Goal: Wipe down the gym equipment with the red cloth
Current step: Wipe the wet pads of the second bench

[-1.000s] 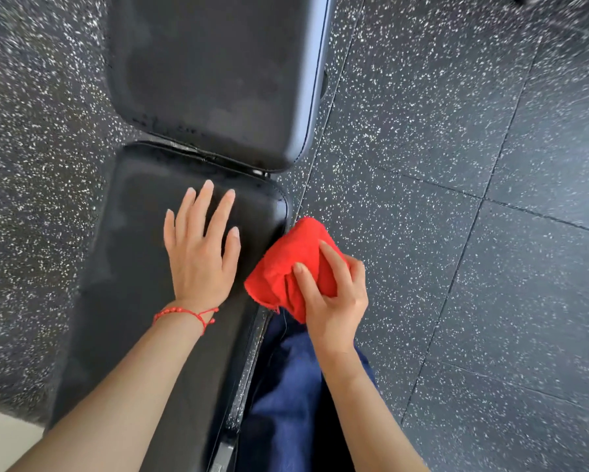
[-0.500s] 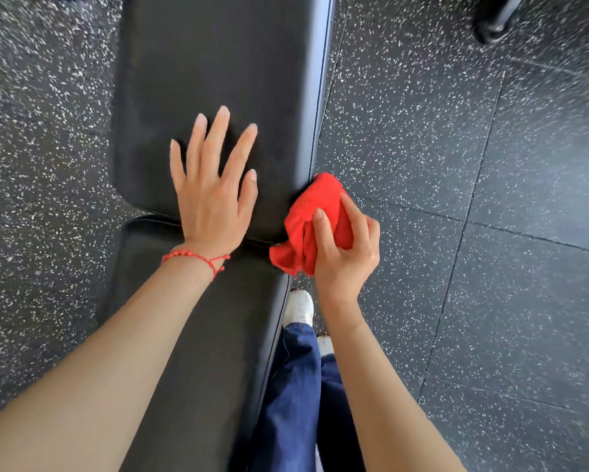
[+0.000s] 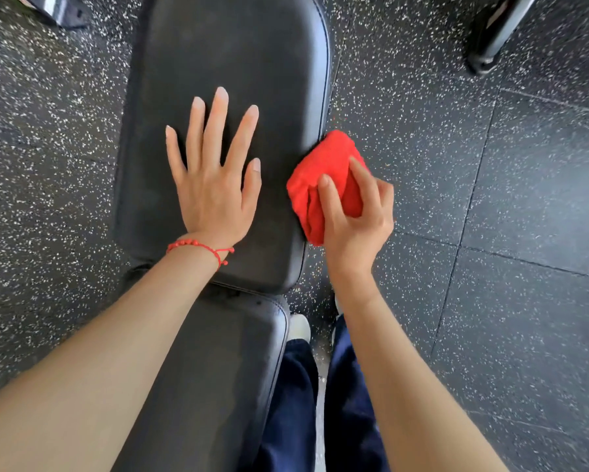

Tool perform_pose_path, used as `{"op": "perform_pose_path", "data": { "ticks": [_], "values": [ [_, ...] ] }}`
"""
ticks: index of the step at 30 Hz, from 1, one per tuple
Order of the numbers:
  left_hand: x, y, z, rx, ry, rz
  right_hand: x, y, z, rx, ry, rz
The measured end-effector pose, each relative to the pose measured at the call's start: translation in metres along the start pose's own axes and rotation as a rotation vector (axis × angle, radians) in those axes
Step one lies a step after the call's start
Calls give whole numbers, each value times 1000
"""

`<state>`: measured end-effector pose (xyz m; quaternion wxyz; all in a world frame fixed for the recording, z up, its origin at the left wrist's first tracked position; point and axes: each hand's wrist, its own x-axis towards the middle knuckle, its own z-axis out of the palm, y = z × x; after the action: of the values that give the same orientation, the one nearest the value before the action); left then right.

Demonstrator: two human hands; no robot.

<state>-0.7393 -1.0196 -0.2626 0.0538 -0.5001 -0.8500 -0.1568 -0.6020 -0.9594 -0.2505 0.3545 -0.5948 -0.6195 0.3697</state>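
A black padded gym bench runs up the middle of the head view, with a long back pad (image 3: 245, 52) beyond a gap and a seat pad (image 3: 218, 369) nearer me. My left hand (image 3: 211, 178) lies flat on the back pad, fingers spread, a red bead bracelet on its wrist. My right hand (image 3: 354, 219) grips the bunched red cloth (image 3: 323, 172) and presses it against the right side edge of the back pad.
Speckled black rubber floor tiles (image 3: 490, 165) surround the bench. A black machine foot (image 3: 487, 46) stands at the top right and a metal frame part (image 3: 58, 8) at the top left. My legs in blue trousers (image 3: 347, 403) and a white shoe stand right of the seat pad.
Both hands have moved forward along the bench, from the seat pad onto the back pad. The red cloth has slid further up the pad's right edge.
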Motion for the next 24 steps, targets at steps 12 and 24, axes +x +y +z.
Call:
{"op": "perform_pose_path", "data": {
  "ticks": [12,24],
  "values": [
    [1,1,2,23,-1,-7,-28,21,-20,-40,-165,80],
    [64,41,1,11,27,-170,78,-35,17,59,-111,11]
  ]
}}
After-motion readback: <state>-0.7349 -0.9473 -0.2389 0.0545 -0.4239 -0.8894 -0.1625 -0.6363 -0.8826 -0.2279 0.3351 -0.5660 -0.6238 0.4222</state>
